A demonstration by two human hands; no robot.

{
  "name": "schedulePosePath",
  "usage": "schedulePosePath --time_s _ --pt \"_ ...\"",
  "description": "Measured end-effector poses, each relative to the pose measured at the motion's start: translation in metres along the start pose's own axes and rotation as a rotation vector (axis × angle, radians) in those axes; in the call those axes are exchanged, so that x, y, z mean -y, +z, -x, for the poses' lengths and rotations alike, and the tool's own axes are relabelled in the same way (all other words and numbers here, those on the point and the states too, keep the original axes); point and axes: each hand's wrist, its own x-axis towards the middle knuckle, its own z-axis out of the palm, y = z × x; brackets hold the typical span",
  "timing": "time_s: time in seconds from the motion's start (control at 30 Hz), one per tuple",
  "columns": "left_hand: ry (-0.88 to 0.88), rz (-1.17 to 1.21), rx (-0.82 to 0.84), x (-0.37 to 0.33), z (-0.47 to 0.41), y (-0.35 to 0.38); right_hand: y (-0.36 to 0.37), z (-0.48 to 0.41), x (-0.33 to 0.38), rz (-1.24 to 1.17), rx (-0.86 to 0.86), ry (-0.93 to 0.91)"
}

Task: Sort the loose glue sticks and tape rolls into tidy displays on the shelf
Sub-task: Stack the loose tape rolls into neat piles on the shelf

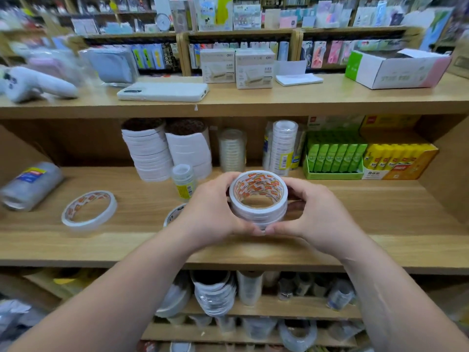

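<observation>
A stack of white tape rolls (pixel 258 199) with orange-printed cores is held over the middle shelf (pixel 355 224). My left hand (pixel 210 212) grips its left side and my right hand (pixel 317 214) grips its right side, thumbs meeting at the front. One loose tape roll (pixel 88 209) of the same kind lies flat on the shelf to the left. Another roll (pixel 175 214) is partly hidden behind my left hand. Green glue sticks (pixel 335 158) and yellow glue sticks (pixel 396 161) stand in display boxes at the right back.
Tall stacks of white tape (pixel 149 151) and clear tape packs (pixel 281 148) stand at the shelf's back. A small clear tape pack (pixel 184 181) stands behind my left hand; a wrapped pack (pixel 30 186) lies at far left. A white phone (pixel 162 91) and boxes sit on the upper shelf.
</observation>
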Motion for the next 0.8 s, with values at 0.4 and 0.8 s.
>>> schedulePosePath --time_s 0.4,0.8 --pt "-0.046 -0.138 0.029 0.033 0.011 -0.049 0.056 -0.025 0.026 0.054 0.053 0.037" --pt "0.009 -0.166 0.050 0.069 0.040 -0.167 0.145 -0.045 0.111 0.050 -0.016 0.011"
